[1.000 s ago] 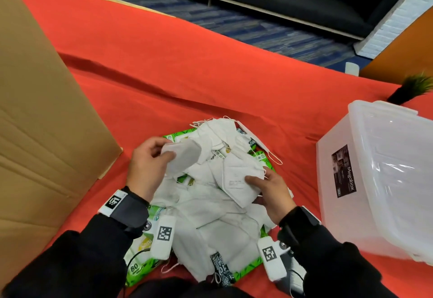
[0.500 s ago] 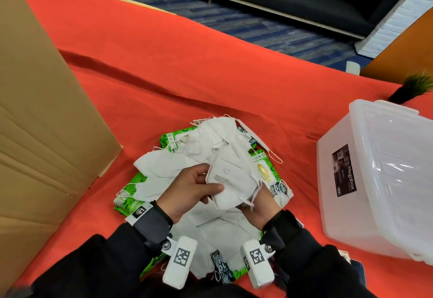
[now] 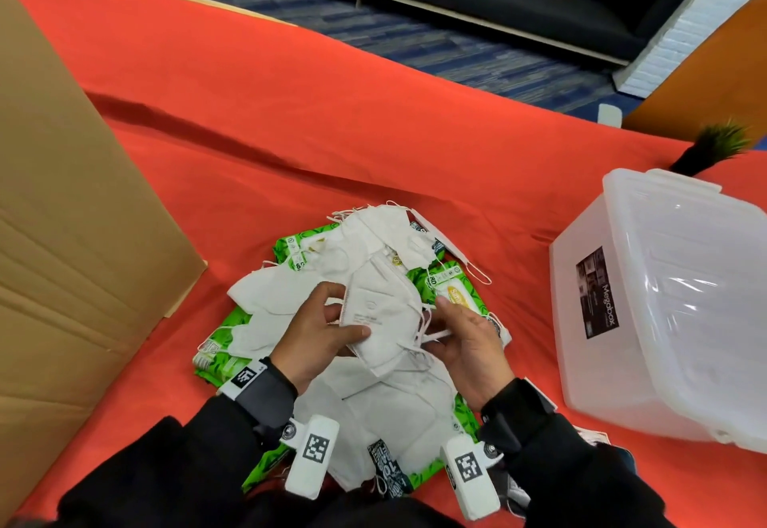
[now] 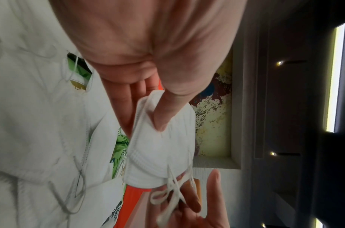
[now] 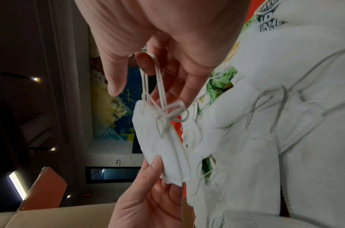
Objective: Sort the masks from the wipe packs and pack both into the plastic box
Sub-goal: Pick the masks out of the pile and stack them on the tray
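Observation:
A heap of white folded masks (image 3: 365, 399) lies over green wipe packs (image 3: 460, 291) on the red cloth. My left hand (image 3: 319, 332) pinches one white mask (image 3: 382, 311) by its edge, thumb on top, lifted above the heap. In the left wrist view the thumb presses that mask (image 4: 163, 148). My right hand (image 3: 465, 340) holds the mask's ear loops (image 5: 158, 86), which hang over a curled finger. The clear plastic box (image 3: 672, 303) stands to the right, tilted, apart from both hands.
A large cardboard box (image 3: 70, 245) fills the left side. A small dark green plant (image 3: 714, 149) sits behind the plastic box. Bare red cloth (image 3: 332, 112) stretches beyond the heap to the table's far edge.
My left hand left the mask it held at the heap's left and came to the mask in my right hand. Both hands now hold that mask, the right one shifted to its loops.

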Tool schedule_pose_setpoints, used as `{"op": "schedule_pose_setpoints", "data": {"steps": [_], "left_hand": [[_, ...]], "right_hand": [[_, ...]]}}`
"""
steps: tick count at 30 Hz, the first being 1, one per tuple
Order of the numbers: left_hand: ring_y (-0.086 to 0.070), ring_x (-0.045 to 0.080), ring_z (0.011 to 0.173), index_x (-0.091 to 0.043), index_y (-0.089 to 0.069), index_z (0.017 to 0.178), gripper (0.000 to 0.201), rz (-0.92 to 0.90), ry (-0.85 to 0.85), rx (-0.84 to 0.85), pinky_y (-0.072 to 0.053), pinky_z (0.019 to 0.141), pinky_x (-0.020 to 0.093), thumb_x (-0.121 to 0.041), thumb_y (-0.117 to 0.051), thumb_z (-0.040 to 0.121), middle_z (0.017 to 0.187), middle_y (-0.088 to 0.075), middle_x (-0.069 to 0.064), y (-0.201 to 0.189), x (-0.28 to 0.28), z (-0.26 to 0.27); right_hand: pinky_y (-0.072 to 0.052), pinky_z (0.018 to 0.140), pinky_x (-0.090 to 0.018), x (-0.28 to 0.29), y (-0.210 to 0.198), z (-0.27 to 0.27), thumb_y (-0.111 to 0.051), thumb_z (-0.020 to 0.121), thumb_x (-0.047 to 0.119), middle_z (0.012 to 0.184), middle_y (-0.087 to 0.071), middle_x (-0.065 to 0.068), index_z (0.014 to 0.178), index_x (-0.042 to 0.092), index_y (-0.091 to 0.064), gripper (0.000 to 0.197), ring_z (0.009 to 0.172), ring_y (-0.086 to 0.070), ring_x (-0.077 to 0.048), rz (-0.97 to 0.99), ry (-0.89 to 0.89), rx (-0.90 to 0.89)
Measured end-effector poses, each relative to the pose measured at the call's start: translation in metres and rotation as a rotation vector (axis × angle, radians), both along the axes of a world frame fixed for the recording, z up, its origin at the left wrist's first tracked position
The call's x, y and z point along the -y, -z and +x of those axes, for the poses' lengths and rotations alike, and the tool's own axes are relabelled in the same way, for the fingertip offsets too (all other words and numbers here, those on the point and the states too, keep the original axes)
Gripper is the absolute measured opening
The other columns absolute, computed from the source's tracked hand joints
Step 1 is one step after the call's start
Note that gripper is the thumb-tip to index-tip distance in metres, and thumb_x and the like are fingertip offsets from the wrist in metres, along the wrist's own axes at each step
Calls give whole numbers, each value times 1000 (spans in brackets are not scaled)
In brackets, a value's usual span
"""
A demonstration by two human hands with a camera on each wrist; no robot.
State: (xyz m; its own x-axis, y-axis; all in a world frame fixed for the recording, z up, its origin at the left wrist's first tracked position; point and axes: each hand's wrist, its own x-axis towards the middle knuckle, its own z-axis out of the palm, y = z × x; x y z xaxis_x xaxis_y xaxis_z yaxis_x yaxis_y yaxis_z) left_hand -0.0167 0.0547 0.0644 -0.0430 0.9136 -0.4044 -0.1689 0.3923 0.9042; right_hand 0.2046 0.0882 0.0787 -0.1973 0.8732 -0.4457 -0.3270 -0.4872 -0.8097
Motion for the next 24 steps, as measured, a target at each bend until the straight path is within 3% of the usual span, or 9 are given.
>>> {"op": "schedule_pose_setpoints", "data": {"steps": [4,7,10,12,16,18,21,22,24], "left_hand": [[-70,35,105,-43,-45,135,81,19,18,26,-60,82,52,13,-70,83,118,-70,13,0,8,7],[-68,26,116,-26,-52,140,70,41,79,39,-55,97,51,19,-57,86,125,-71,6,1,13,14],[-66,27,120,-13,-61,133,59,-10,76,64,-50,105,50,20,-51,86,125,-72,7,7,19,17],[-66,27,120,-15,-64,130,57,-33,70,24,-49,106,49,13,-56,81,123,-73,5,11,25,16],[-66,22,119,-21,-62,130,69,-65,95,-6,-52,102,47,1,-55,66,123,-73,1,13,39,26],[-66,25,117,-20,-61,127,65,-69,87,-20,-56,93,43,5,-56,68,121,-73,2,14,45,37],[-67,31,113,-15,-57,124,59,-113,35,57,-57,82,41,23,-49,80,120,-71,12,13,48,56],[-67,32,111,-14,-55,125,60,-129,14,93,-57,79,41,26,-45,81,121,-69,15,11,50,63],[-66,35,110,-15,-51,128,66,-132,-2,118,-56,78,42,28,-43,80,122,-68,19,4,54,78]], "right_hand": [[-44,52,-30,4,9,9,-103,42,33,74,-59,-12,75,22,-53,61,55,-52,-21,-53,-93,82],[-35,48,-26,10,16,11,-100,50,23,72,-61,-8,94,15,-63,58,55,-48,-18,-84,-203,258],[-37,49,-24,16,18,18,-85,76,9,70,-63,-7,83,15,-74,15,55,-51,-13,-38,-286,457],[-43,53,-25,18,22,28,-76,85,5,71,-63,-7,81,13,-76,9,58,-55,-14,-53,-258,505],[-54,77,-39,22,20,42,-58,92,-1,86,-66,-22,86,0,-66,10,75,-67,-27,-173,-2,139],[-56,75,-45,29,12,44,-54,92,6,70,-59,-20,80,5,-59,14,66,-64,-32,-257,21,-16],[-43,53,-31,39,14,51,-71,87,31,55,-37,-4,76,19,-54,24,48,-39,-19,-228,-127,113],[-39,50,-29,43,14,56,-82,78,35,57,-43,-2,77,18,-59,28,48,-41,-16,-168,-172,174],[-50,56,-28,49,11,67,-90,70,24,76,-71,-8,88,10,-73,28,60,-62,-17,-47,-229,231]]}}
